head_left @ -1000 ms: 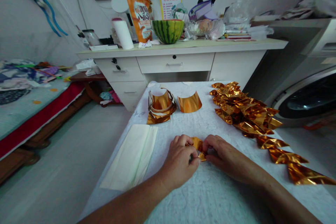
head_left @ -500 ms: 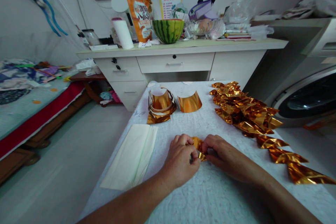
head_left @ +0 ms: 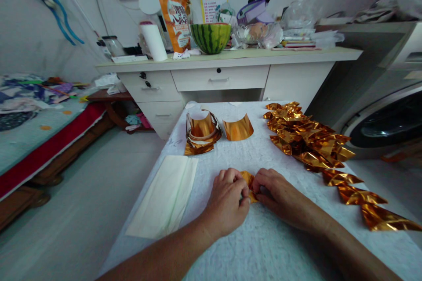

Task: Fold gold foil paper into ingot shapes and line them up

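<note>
Between my hands, low over the cloth-covered table [head_left: 211, 246], is a small piece of gold foil paper [head_left: 248, 178], partly hidden by fingers. My left hand [head_left: 229, 202] pinches its left side with curled fingers. From the right, my right hand [head_left: 275, 193] grips the other side, thumb and fingers together. Farther back lie a curled stack of gold foil sheets [head_left: 201, 129] and one single curved gold sheet [head_left: 238, 128]. Folded gold foil pieces [head_left: 306, 140] with pointed ends form a pile on the right, trailing toward the near right edge.
A folded pale paper sheet [head_left: 165, 197] lies left of my hands. Behind the table stands a white desk [head_left: 217, 63] bearing a halved watermelon [head_left: 211, 38], an orange pouch [head_left: 174, 19] and a white paper roll [head_left: 154, 42]. A washing machine [head_left: 389, 92] stands right, a bed [head_left: 56, 136] left.
My fingers have closed in slightly on the small gold foil piece, and less of its near end shows. The other things on the table have stayed in place.
</note>
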### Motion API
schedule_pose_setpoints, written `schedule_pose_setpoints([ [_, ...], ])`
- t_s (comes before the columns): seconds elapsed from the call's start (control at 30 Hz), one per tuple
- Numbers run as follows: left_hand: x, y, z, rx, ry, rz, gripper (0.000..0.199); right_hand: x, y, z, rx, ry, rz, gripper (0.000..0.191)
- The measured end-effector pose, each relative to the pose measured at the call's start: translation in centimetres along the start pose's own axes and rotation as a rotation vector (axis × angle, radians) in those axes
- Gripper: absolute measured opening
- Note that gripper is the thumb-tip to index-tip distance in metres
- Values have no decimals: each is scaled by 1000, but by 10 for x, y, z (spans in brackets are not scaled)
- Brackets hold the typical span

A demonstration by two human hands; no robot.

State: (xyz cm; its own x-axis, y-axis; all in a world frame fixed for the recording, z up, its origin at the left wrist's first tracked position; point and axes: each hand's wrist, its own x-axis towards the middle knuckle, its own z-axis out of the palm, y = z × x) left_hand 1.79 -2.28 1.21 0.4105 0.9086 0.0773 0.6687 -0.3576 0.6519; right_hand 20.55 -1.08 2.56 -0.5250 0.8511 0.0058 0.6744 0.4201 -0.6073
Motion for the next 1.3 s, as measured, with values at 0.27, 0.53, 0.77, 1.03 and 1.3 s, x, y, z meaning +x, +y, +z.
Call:
schedule_pose_setpoints([
  [0.27,-1,-2,1,9,-4,12,14,1,-4,7,-104,-5,18,6],
  [0.53,-2,-4,-3,0,-47,28,17,2,-6,11,-168,-5,52,2],
  [0.77,-2,-5,-8,-27,-97,24,18,2,-4,13,-147,-5,71,5],
  [1.03,1,-4,-9,-25,-118,6,22,2,-8,6,-99,-62,117,9],
  [1.3,0,-6,-8,-25,-103,15,21,-1,-4,3,-64,-91,71,21],
])
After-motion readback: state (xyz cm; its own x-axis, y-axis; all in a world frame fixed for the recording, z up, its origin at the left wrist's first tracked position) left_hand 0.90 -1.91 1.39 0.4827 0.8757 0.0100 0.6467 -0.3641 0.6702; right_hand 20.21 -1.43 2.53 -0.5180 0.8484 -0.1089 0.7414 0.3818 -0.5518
